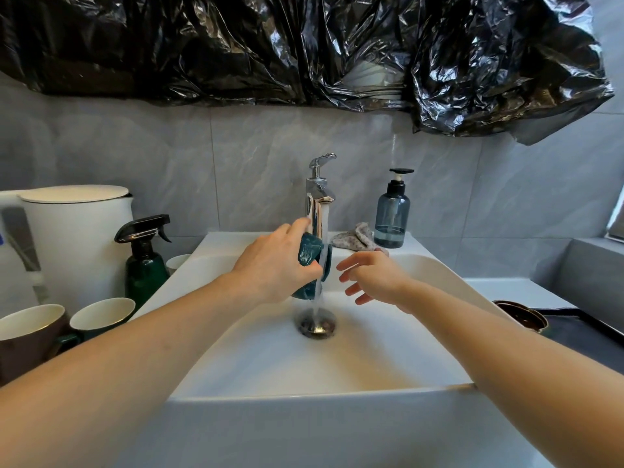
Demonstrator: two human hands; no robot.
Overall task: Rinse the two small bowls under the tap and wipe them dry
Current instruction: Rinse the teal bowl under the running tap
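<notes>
Taking the tap (319,197) as the landmark: far to its left stands a white kettle (76,238), with a dark green spray bottle (145,261) in front of it and two mugs, a brown mug (28,336) and a green mug (101,317), nearer the camera. The white sink (304,366) lies below the tap, its drain (316,324) right under the running water. The left hand (277,265) holds a teal bowl (309,265) tipped on its side in the stream just below the spout, its grip curled round the rim. Just right of the stream, the right hand (371,276) hovers with a wide grip, fingers spread and holding nothing, near the bowl but apart from it. Behind, right of the tap, a crumpled cloth (354,238) lies beside a blue soap dispenser (391,214). Far right, a brown bowl (520,315) sits on a dark tray (591,336).
</notes>
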